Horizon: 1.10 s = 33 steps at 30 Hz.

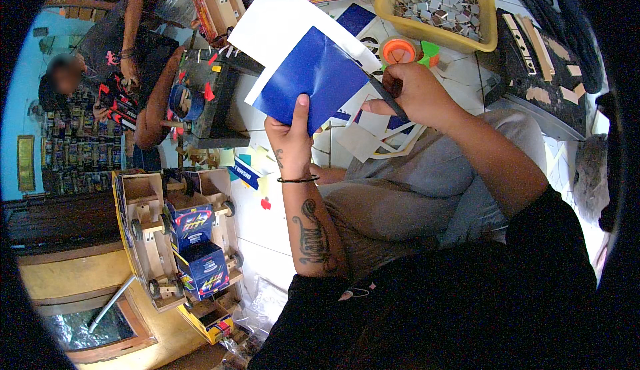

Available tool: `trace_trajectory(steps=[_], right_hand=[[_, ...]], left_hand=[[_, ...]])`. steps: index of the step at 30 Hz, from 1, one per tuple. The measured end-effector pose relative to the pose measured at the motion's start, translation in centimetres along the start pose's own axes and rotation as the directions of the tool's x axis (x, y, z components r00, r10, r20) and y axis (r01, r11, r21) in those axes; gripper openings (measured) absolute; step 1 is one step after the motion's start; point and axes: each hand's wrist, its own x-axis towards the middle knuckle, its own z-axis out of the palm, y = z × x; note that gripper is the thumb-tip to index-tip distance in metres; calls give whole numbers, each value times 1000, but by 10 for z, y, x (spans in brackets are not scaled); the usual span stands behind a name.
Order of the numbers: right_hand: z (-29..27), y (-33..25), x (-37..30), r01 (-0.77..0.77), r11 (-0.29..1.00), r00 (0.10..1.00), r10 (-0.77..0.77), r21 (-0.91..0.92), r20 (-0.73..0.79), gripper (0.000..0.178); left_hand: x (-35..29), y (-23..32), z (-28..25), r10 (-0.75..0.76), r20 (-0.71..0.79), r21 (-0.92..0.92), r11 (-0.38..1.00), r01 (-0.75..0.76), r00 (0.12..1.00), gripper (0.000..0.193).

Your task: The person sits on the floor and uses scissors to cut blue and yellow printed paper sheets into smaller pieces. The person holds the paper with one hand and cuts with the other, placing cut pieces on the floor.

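Observation:
My left hand (291, 133) pinches a glossy blue sheet (313, 80) with its thumb on top and the fingers behind. A larger white sheet (277, 27) lies beneath the blue one and sticks out past its upper and left edges. In my right hand (423, 97) is a dark pair of scissors (385, 95), closed in by the fingers. The scissors meet the right edge of the sheets; whether the blades are apart cannot be made out. Paper offcuts (360, 142) lie below the sheets, near my lap.
A yellow tub (490, 20) of small grey pieces stands at the far right, near an orange ring (399, 51) and a green plastic piece (430, 55). Wooden toy trucks (147, 227) are stacked at left. Another person (100, 57) works at far left beside a dark workbench (220, 97).

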Motion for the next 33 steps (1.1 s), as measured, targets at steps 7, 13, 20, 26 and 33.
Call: trace_trajectory(steps=[7,13,20,26,33], right_hand=[[0,-4,-1,-4,1000,1000,3,-21,-22,49],[-2,-4,-1,-9,1000,1000,9,-23,-19,52],[-1,-3,-1,21,999,998,-22,-25,-52,48],[-1,-1,0,-5,1000,999,3,-29,-46,52],[-1,1,1,15,1000,999,-15,-7,-45,44]], left_hand=[[-1,3,0,-3,-9,48,999,4,1000,22],[-2,4,2,33,8,14,999,-33,999,19],[-5,7,3,26,38,69,997,-28,999,15],[-5,8,4,28,33,58,998,-30,999,14],[-6,7,4,8,79,106,994,-17,997,17]])
